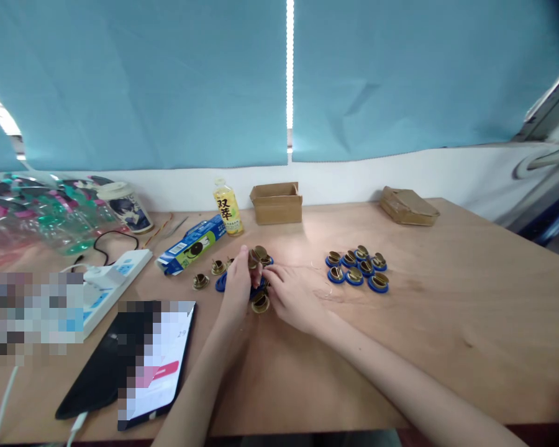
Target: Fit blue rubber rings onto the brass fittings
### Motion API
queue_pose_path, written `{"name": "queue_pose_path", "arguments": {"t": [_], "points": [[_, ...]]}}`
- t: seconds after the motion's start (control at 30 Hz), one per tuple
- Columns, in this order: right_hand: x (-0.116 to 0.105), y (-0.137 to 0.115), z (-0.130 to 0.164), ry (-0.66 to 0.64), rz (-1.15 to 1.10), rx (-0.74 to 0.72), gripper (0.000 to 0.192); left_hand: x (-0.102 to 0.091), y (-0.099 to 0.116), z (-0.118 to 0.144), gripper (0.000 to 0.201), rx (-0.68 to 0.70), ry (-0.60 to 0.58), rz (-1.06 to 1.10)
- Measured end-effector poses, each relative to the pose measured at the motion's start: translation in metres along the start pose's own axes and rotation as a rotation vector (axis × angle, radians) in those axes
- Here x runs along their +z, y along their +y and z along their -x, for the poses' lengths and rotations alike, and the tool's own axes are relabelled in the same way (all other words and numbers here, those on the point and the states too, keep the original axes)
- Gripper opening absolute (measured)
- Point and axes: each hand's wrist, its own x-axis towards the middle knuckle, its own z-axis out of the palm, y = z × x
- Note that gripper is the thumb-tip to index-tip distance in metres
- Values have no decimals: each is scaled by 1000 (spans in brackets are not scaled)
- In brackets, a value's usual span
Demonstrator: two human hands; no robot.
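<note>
My left hand (237, 280) is closed around a brass-coloured round fitting (253, 258), raised a little above the tabletop. Close on its right, my right hand (292, 297) has its fingers drawn together at the left hand's fingertips; what they pinch is too small to make out. Blue rings (220, 283) lie partly hidden beneath and behind the left hand. Loose brass fittings sit around the hands, one in front (261, 303) and another to the left (200, 281). Off to the right stands a group of several brass fittings (354, 275) with blue rings round their bases.
Behind the hands are a blue box (193, 244), a yellow drink bottle (228, 208) and an open cardboard box (277, 203). A flattened carton (409, 206) lies back right. At left are a power strip (116, 288), a phone (165, 366), a cup (125, 208) and plastic bottles (69, 217).
</note>
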Motion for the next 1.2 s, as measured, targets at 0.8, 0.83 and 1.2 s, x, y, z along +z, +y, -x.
{"name": "queue_pose_path", "arguments": {"t": [0.8, 0.83, 1.2], "points": [[-64, 25, 26, 438, -230, 95, 14, 9, -22, 7, 55, -34, -282, 115], [-63, 21, 30, 450, -211, 83, 16, 10, -24, 9, 54, -45, -318, 110], [-59, 11, 37, 554, -152, 90, 21, 17, -27, 20, 48, -70, -493, 182]]}}
